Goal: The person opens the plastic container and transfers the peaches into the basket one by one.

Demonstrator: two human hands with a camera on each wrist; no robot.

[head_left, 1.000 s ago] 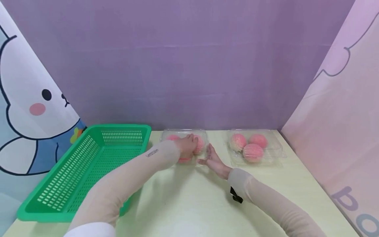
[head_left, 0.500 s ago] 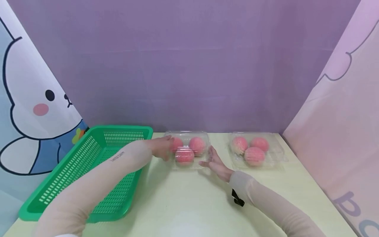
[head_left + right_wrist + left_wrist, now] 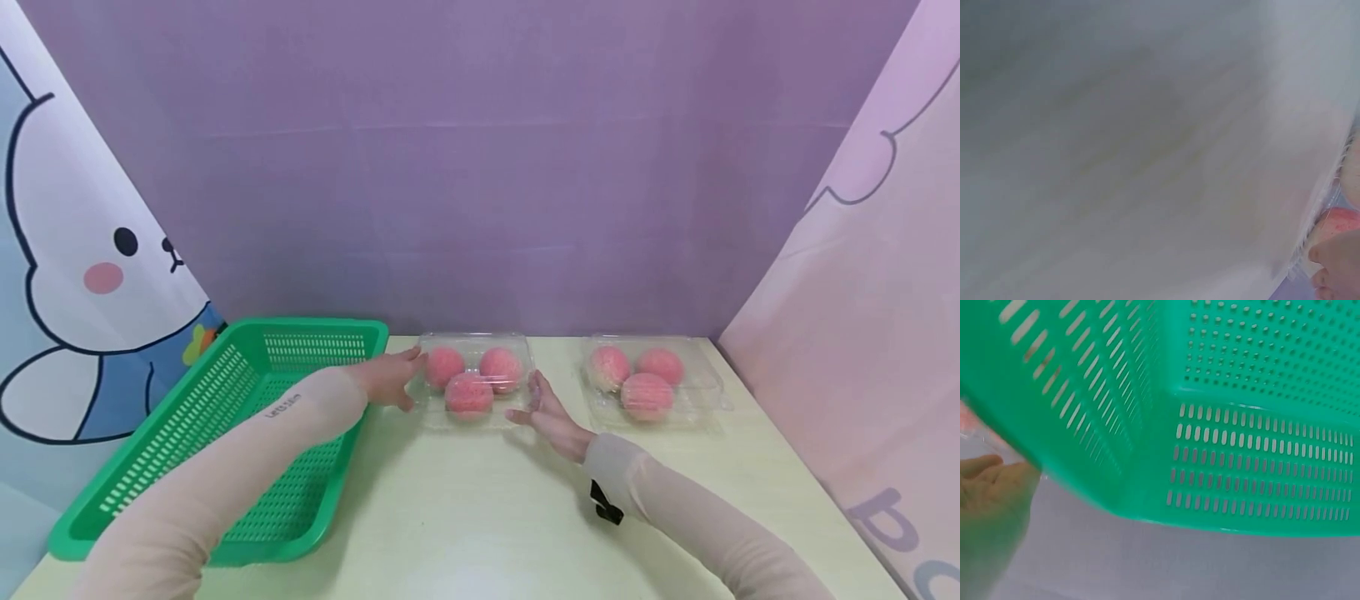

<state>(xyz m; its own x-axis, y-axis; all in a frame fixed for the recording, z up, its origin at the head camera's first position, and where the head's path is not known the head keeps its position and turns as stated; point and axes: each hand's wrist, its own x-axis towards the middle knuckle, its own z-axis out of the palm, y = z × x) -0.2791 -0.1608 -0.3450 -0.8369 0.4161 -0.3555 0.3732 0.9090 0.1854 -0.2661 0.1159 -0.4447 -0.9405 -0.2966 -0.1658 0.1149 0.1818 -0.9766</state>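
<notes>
A clear plastic clamshell box with three pink, peach-like fruits stands at the back middle of the table. My left hand is at its left side, fingers loosely spread with the fingertips right at the wall. In the left wrist view the left hand shows beside the basket's rim, blurred. My right hand stands at the box's right side, fingers straight along the wall and thumb apart toward the front. The right wrist view is mostly covered by a pale blur, with fingers and a reddish fruit at its right edge.
A green perforated basket takes up the left of the table, under my left forearm. To the right of my right hand stands a second clear box with three similar fruits. A purple cloth hangs behind the table.
My left hand has come off the top of the middle box and moved left to its left side, uncovering the fruits. The right hand stays at the right side.
</notes>
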